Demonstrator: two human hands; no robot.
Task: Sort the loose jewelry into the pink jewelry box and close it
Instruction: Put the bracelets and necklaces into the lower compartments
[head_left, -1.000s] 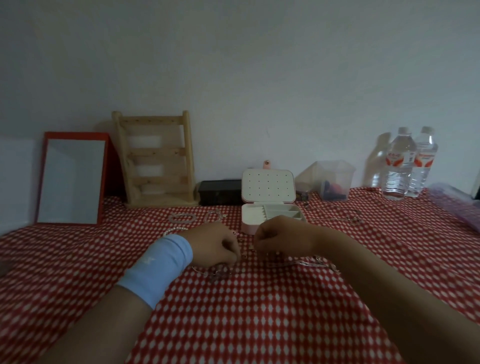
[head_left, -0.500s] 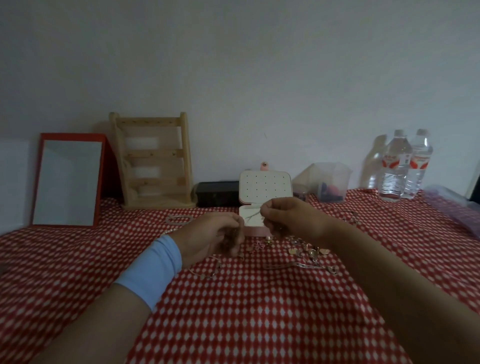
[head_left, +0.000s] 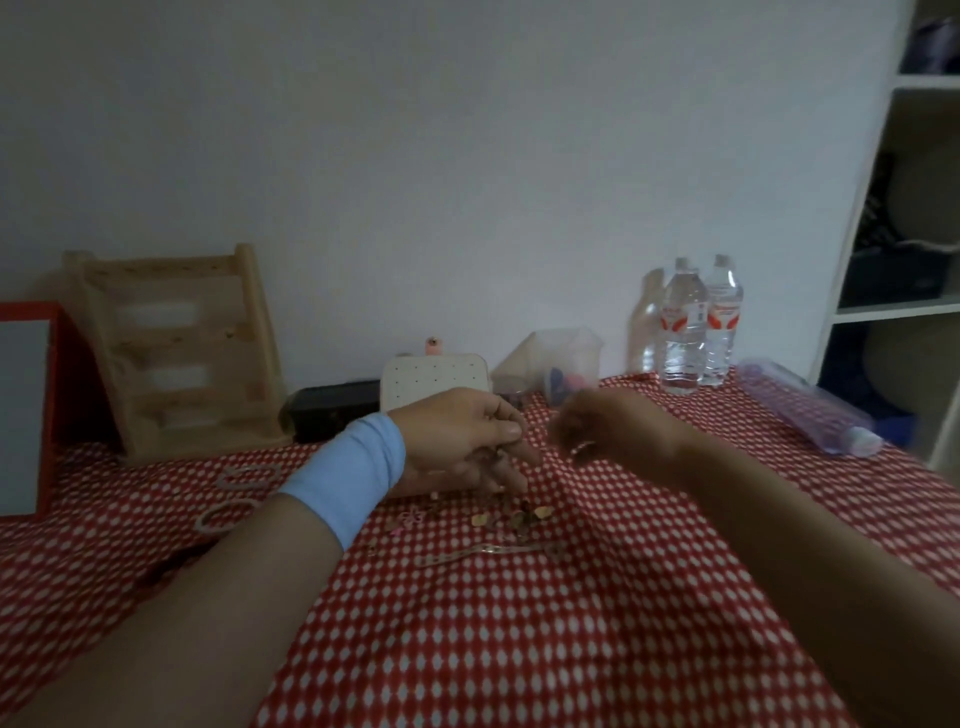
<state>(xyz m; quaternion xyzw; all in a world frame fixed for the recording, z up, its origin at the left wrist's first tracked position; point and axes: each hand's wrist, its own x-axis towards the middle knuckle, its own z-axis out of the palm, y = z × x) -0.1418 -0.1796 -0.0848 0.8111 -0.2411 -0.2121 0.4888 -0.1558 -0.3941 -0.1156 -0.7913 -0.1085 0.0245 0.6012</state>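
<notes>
Pink hinged jewelry box (head_left: 434, 382) sits open behind the left hand (head_left: 457, 441), which pinches a small dangling metal trinket (head_left: 491, 457) best lowered in gently, while the blurred right hand (head_left: 618, 431) hides its grip.

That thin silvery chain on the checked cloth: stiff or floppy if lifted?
Probably floppy: the chain lies flat in a loose, slightly bent line. It looks thin, so likely light, and could snag the small charms nearby.

Red-white checked tablecloth (head_left: 519, 649); pink jewelry box (head_left: 434, 383).
</notes>
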